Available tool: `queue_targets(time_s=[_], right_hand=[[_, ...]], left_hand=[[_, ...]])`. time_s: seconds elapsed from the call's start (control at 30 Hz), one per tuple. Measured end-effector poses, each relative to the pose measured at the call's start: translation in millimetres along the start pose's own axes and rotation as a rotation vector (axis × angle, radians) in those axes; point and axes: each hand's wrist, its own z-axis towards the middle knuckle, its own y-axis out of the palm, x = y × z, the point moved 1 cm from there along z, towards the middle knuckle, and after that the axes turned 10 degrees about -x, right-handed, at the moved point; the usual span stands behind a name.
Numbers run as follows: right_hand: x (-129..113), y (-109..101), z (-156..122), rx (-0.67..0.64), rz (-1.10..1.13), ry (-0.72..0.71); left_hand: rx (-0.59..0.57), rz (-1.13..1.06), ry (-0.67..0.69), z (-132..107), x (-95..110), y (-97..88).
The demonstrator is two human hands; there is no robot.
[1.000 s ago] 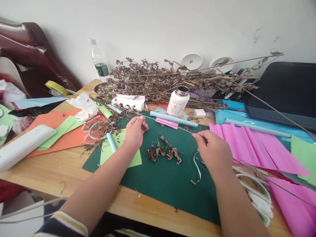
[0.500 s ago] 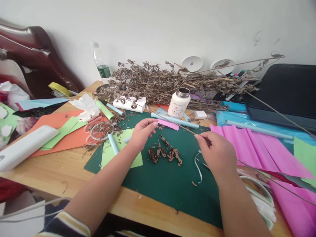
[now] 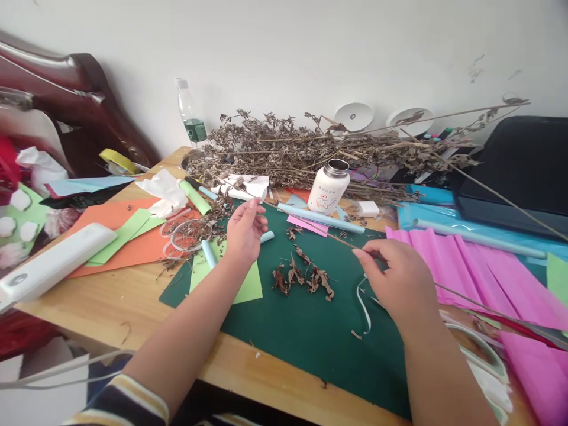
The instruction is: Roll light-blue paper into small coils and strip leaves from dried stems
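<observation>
My right hand (image 3: 399, 284) is closed in a pinch on a thin dry stem (image 3: 331, 234) that slants up to the left over the green cutting mat (image 3: 310, 331) and trails off to the right behind my wrist. My left hand (image 3: 244, 234) hovers over the mat's left part with its fingers loosely apart and nothing visible in them, a short way from the stem's far end. Between my hands lies a small heap of stripped dry leaves (image 3: 302, 277). A white paper strip (image 3: 362, 302) curls beside my right hand.
A big pile of dried branches (image 3: 310, 151) lies along the back wall. A white bottle (image 3: 328, 186), a light blue paper roll (image 3: 319, 218), pink crepe paper (image 3: 470, 266), orange paper (image 3: 110, 225), a white case (image 3: 48, 263) and a water bottle (image 3: 190, 118) crowd the wooden table (image 3: 124, 302).
My left hand has let go of the stem and drawn back to the left, its fingers opening. My right hand keeps its pinch. The view has shifted slightly.
</observation>
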Motion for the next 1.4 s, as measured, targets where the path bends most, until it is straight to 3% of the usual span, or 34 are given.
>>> queue_targets(time_s=[0.27,0.43,0.67,0.83,0.9,1.07,1.17,1.3,1.4], right_hand=[[-2,6,0,-0.030,-0.034,-0.054],[-4,8,0,-0.065,-0.030,-0.081],[-3,8,0,-0.063,-0.054,-0.053],[-2,7,1,-0.052,-0.012,-0.010],[0,7,2,-0.047,-0.014,-0.010],[1,5,2,-0.034,-0.019,-0.019],[1,4,2,-0.026,-0.010,-0.028],[2,5,2,-0.013,-0.012,-0.036],[2,6,2,-0.028,-0.021,-0.025]], left_hand=[[0.062,-0.268,-0.025,7,3,-3.7],[0.046,-0.324,-0.028,10,8,-6.9],[0.039,-0.166,-0.018,5,3,-4.7],[-0.247,0.032,-0.116,-15,-8,16.9],[-0.303,0.162,-0.158,-19,-10,19.9],[-0.247,0.368,-0.283,-12,-14,8.1],[-0.217,0.377,-0.286,-7,-14,2.8],[-0.197,0.217,-0.223,-7,-9,4.7],[-0.277,0.101,-0.205,-10,-4,9.0]])
